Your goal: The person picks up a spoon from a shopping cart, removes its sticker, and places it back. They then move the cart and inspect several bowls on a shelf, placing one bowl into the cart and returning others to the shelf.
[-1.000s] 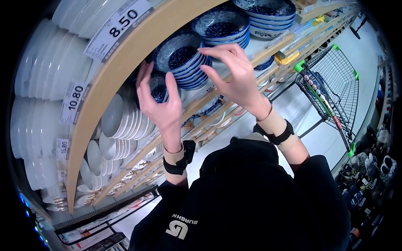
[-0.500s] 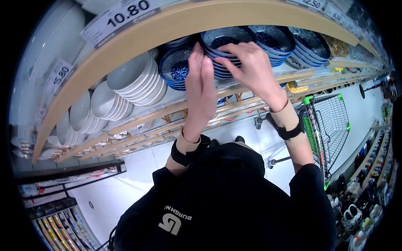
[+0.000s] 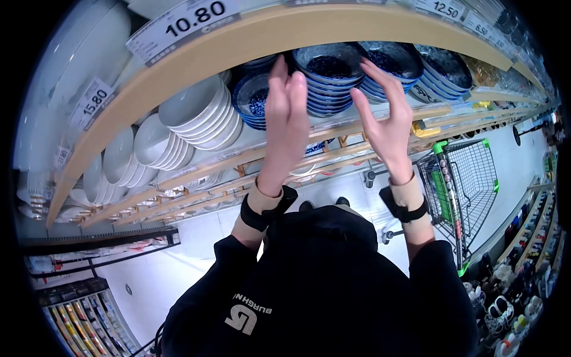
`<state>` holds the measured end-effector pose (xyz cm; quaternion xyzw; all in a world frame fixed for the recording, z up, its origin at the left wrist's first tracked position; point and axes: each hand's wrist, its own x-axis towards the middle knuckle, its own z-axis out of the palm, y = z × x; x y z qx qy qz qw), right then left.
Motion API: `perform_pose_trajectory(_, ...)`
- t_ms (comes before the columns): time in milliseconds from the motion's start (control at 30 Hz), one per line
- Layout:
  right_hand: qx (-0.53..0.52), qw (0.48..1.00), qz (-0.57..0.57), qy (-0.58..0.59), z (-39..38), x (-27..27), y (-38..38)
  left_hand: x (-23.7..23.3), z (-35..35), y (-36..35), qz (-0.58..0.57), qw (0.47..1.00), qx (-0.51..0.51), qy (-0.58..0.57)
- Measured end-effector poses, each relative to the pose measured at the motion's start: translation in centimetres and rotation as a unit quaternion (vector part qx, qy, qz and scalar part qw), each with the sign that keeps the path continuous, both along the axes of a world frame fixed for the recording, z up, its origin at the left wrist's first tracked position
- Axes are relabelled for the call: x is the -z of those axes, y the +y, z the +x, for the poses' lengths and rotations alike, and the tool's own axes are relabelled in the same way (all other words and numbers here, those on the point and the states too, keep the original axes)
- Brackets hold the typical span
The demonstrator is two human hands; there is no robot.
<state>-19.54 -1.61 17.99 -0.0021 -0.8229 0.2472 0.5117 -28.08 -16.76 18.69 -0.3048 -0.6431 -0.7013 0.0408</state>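
Note:
A stack of blue patterned bowls (image 3: pixel 328 62) stands on the shelf between my two hands. My left hand (image 3: pixel 286 116) is upright along the stack's left side, fingers stretched out. On the right side my right hand (image 3: pixel 385 110) has thumb and fingers spread, its fingertips right at the rim of the stack; nothing is between them. A smaller stack of blue bowls (image 3: pixel 253 98) lies left of my left hand, partly hidden by it. Past my right fingertips is another blue bowl stack (image 3: pixel 391 62), and farther right a fourth stack (image 3: pixel 445 68).
Stacks of white bowls (image 3: pixel 199 110) fill the shelf to the left. A wooden shelf edge (image 3: pixel 256 43) with price tags (image 3: pixel 184 27) runs above the bowls. A shopping cart (image 3: pixel 467 184) with green corners stands at right, and pale floor tiles (image 3: pixel 205 220) lie below.
My right hand has moved right from over the middle stack to its right side, and its fingers have spread. My left hand stays beside the stack. The view has shifted slightly.

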Motion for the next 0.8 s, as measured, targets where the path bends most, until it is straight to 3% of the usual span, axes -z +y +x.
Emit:
perform_pose_trajectory(67,0.006,0.992,-0.126,-0.004,1.2,2.0,-0.1,-0.2,-1.1,0.1,-0.064,0.997,-0.020,-0.022)
perform_pose_trajectory(133,-0.041,0.967,-0.246,-0.048,1.9,3.1,-0.6,1.1,-3.0,0.6,-0.014,1.000,-0.008,0.013)
perform_pose_trajectory(167,-0.045,0.963,-0.260,-0.062,2.0,3.4,-0.8,2.0,-4.3,0.5,-0.057,0.996,-0.004,0.069)
perform_pose_trajectory(200,-0.049,0.958,-0.274,-0.075,2.0,3.6,-0.9,1.0,-4.2,0.6,-0.061,0.997,0.005,0.046)
perform_pose_trajectory(300,-0.071,0.956,-0.276,-0.068,1.4,4.3,-1.2,1.2,-5.3,1.2,-0.064,0.998,0.024,-0.004)
perform_pose_trajectory(600,-0.066,0.974,-0.214,-0.041,0.0,4.6,-3.1,0.4,-5.1,1.8,-0.099,0.995,0.018,0.011)
perform_pose_trajectory(800,-0.094,0.963,-0.249,-0.049,0.8,4.4,-3.2,1.3,-7.8,1.0,-0.105,0.987,0.119,0.005)
